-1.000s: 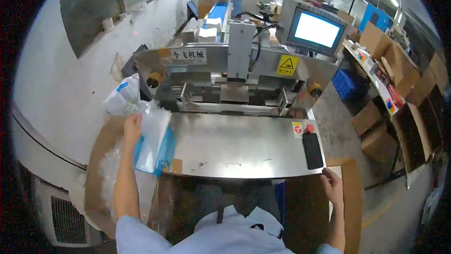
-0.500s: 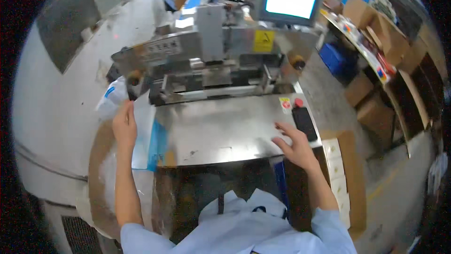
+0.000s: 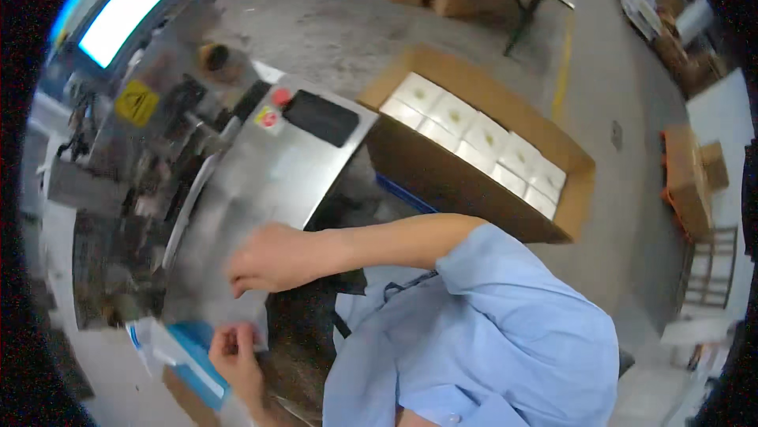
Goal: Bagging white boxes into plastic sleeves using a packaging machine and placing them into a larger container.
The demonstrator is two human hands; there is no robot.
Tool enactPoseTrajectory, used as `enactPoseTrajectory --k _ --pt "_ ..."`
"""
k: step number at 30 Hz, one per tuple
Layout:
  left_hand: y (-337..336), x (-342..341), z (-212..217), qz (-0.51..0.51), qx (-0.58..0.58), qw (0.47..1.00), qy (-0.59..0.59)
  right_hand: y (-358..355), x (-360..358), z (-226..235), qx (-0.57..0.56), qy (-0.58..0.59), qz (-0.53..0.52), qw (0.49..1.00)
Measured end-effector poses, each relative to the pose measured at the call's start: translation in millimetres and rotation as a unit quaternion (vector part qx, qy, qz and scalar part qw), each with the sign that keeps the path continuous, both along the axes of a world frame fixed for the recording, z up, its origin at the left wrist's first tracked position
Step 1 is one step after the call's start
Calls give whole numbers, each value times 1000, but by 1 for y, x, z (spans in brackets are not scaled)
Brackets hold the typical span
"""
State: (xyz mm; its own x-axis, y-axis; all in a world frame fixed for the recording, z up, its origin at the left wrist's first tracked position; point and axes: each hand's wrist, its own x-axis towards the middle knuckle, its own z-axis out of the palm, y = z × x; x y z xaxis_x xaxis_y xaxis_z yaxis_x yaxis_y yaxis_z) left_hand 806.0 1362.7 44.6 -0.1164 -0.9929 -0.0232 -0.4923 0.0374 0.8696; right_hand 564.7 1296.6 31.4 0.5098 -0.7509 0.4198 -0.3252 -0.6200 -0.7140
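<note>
My left hand (image 3: 237, 356) is low in the head view, beside the near corner of the steel worktop. Its thumb and fingers are pinched together; a pale, filmy edge shows beside them, too blurred to name. Just above it my right hand (image 3: 272, 257) reaches across over the steel worktop (image 3: 272, 178), blurred by motion. Its fingers curl downward, and what they hold, if anything, cannot be made out. Next to my left hand lie a blue plastic sheet (image 3: 189, 348) and a white plastic bag (image 3: 146, 344) with a blue mark.
An open cardboard box (image 3: 466, 71) with several white packages (image 3: 474, 139) stands right of the worktop. On the worktop are a red button (image 3: 282, 97) and a black pad (image 3: 322, 117). A machine with a yellow warning label (image 3: 136, 103) and a lit screen (image 3: 125, 15) rises at left.
The view has swung right, bringing the box of white packages into the middle. My right hand has moved left across the worktop, close to my left hand, which has come away from the white bag.
</note>
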Motion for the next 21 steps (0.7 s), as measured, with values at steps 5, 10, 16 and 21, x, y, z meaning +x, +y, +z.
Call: enactPoseTrajectory --k 5,10,16,21 --pt "-7 20 -65 -18 136 978 160 10 -7 -26 -166 -61 -81 981" --pt "0 -37 -75 31 -108 994 4 15 -15 -55 -186 59 -57 979" --pt "-28 -53 -21 -157 -6 967 -202 19 -17 -60 -149 47 -40 987" --pt "-33 -41 -23 -188 -8 957 -222 10 -53 -60 30 160 23 986"
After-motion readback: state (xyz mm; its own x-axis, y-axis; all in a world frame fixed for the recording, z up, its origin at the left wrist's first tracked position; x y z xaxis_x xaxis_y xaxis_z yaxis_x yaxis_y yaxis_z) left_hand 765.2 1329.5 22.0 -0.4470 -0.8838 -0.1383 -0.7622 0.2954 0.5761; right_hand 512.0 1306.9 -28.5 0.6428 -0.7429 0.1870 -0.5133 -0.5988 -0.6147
